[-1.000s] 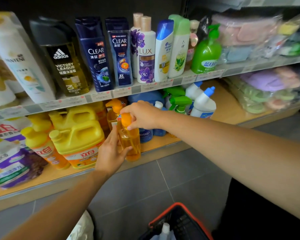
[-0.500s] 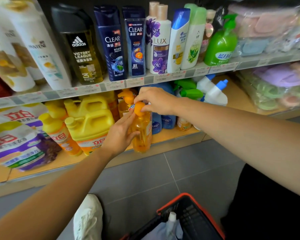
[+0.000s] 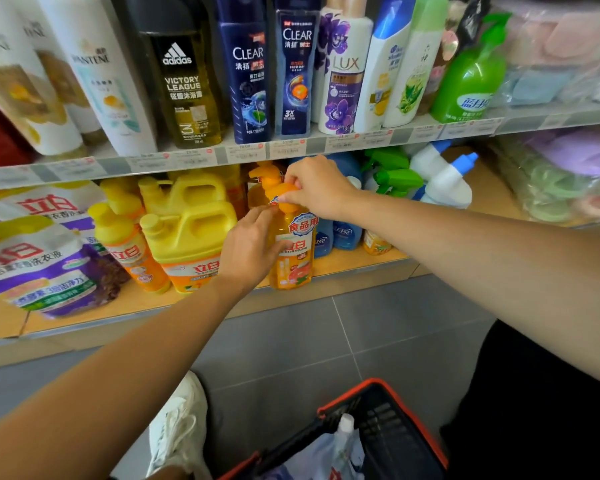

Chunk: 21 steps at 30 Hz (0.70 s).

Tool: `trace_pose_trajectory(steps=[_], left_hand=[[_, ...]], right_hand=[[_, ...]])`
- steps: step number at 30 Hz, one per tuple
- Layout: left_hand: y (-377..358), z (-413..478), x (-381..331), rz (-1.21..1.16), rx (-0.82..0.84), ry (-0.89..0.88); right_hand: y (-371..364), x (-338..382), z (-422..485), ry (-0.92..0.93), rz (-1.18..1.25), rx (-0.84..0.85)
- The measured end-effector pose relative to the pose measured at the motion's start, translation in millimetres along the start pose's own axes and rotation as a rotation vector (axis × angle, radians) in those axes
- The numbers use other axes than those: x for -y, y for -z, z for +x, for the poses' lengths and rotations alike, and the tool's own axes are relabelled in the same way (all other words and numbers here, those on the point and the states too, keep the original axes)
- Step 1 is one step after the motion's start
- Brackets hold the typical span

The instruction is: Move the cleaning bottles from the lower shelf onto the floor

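Observation:
An orange pump bottle of dish soap (image 3: 293, 258) is at the front edge of the lower wooden shelf (image 3: 361, 263). My right hand (image 3: 317, 187) pinches its orange pump head from above. My left hand (image 3: 248, 249) holds the bottle's left side, fingers reaching up to the neck. Behind it stands a second orange pump bottle (image 3: 262, 183). Yellow jugs (image 3: 187, 237), blue bottles (image 3: 343, 233), green spray bottles (image 3: 395, 178) and white bottles with blue caps (image 3: 447, 187) fill the same shelf.
Shampoo bottles line the upper shelf (image 3: 291, 147). Detergent pouches (image 3: 39, 265) lie at the lower shelf's left. Grey tile floor (image 3: 378, 341) lies below. A red-rimmed black basket (image 3: 388, 420) holding a pouch and my white shoe (image 3: 181, 424) are near the bottom.
The camera moved closer to the shelf. The orange bottle stays gripped by both hands; my left fingers slid higher up its side toward the neck.

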<state>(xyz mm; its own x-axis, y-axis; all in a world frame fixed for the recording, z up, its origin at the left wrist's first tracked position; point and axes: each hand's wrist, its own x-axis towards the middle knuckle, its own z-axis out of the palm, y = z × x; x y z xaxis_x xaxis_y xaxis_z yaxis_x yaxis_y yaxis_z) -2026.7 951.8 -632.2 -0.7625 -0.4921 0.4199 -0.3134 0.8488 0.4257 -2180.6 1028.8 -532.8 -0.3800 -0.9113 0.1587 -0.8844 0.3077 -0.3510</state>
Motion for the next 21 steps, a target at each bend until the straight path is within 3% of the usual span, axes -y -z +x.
trace_pose_trajectory(steps=[4, 6, 11, 15, 21], left_hand=[[10, -8, 18, 0.36, -0.182, -0.252], [14, -11, 23, 0.468, -0.23, -0.289], [20, -14, 18, 0.372, -0.226, -0.146], [29, -3, 7, 0.276, -0.21, -0.104], [30, 20, -13, 0.365, 0.018, -0.19]], right_hand=[[-8, 10, -6, 0.028, 0.01, -0.066], [-10, 14, -8, 0.051, 0.03, -0.066], [4, -6, -17, 0.056, 0.202, 0.001], [12, -41, -26, 0.026, 0.074, -0.06], [-12, -59, -29, -0.05, -0.047, 0.235]])
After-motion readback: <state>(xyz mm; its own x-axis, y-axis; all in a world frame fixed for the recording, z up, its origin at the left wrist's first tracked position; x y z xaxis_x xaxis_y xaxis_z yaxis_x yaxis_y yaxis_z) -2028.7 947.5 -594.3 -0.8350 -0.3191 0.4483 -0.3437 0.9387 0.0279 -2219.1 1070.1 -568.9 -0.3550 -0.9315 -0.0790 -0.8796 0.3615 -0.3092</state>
